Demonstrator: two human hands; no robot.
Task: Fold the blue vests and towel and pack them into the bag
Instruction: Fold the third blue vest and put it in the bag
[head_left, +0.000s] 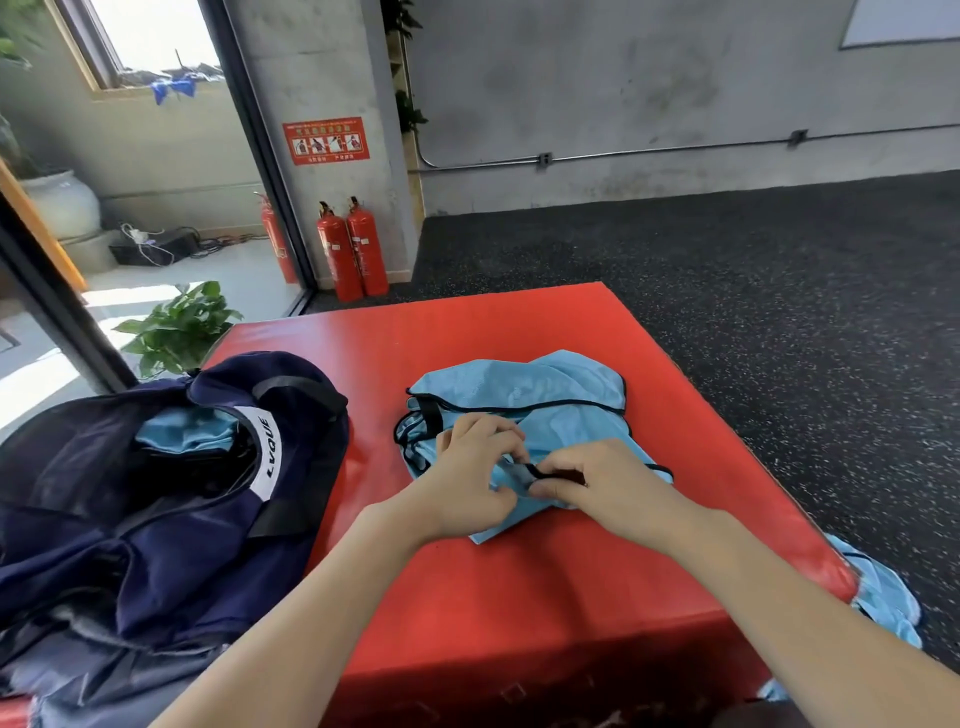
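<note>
A light blue vest (545, 400) with black trim lies crumpled on the red padded box (467, 582). My left hand (472, 473) and my right hand (597, 480) meet at its near edge, both pinching the black trim and cloth between fingers and thumb. A navy bag (171, 519) lies open at the left of the box, with light blue cloth (182, 434) showing inside its mouth. More light blue cloth (878, 597) hangs off the box's right edge toward the floor.
A potted green plant (179, 327) stands behind the bag. Two red fire extinguishers (353, 249) stand by the concrete pillar, with a third beyond the glass. Black speckled rubber floor (727, 291) surrounds the box on the right and behind.
</note>
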